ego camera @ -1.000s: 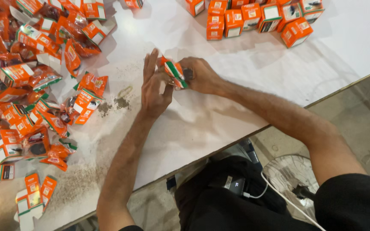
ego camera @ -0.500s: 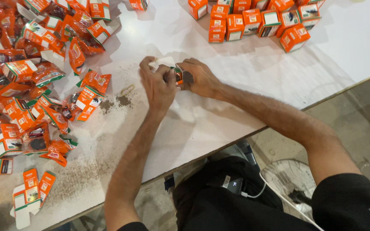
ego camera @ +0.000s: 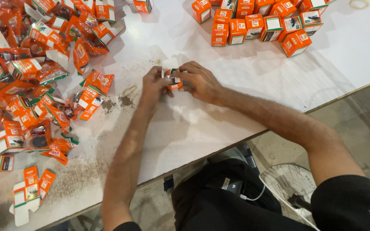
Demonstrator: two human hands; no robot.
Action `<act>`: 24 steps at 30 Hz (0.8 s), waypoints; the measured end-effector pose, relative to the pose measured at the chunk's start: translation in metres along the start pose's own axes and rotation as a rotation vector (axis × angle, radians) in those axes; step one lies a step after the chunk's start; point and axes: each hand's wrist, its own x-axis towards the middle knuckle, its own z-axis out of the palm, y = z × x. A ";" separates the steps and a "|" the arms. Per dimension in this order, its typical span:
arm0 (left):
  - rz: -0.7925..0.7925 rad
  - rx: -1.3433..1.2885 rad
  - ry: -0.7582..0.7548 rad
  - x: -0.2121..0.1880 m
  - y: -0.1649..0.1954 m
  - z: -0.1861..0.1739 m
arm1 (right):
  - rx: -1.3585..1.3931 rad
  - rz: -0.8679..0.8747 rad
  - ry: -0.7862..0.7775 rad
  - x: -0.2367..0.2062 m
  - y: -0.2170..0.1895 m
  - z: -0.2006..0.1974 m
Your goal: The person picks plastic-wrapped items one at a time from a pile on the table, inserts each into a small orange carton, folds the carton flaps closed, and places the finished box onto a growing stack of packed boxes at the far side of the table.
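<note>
Small orange-and-white carton [ego camera: 174, 79], partly hidden, pinched between left hand [ego camera: 154, 86] and right hand [ego camera: 201, 81], hands together at centre of white table [ego camera: 219, 124]. Bare tabletop toward near edge. Flattened cartons [ego camera: 26, 77] heaped left; folded boxes [ego camera: 258, 23] clustered far right.

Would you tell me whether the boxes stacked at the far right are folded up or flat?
Folded up: the boxes stand as closed cubes.
</note>
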 end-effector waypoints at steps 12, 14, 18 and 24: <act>0.464 0.512 0.190 0.009 -0.018 0.001 | 0.206 0.049 -0.017 0.000 0.005 0.001; 0.571 0.490 0.062 -0.002 -0.018 0.001 | 0.309 0.118 -0.028 0.000 0.006 0.001; 0.834 0.736 -0.155 -0.020 -0.009 -0.005 | 0.390 0.198 -0.056 0.000 0.009 0.001; 0.569 0.521 -0.032 -0.020 -0.009 -0.001 | 0.420 0.109 -0.054 0.001 0.007 -0.003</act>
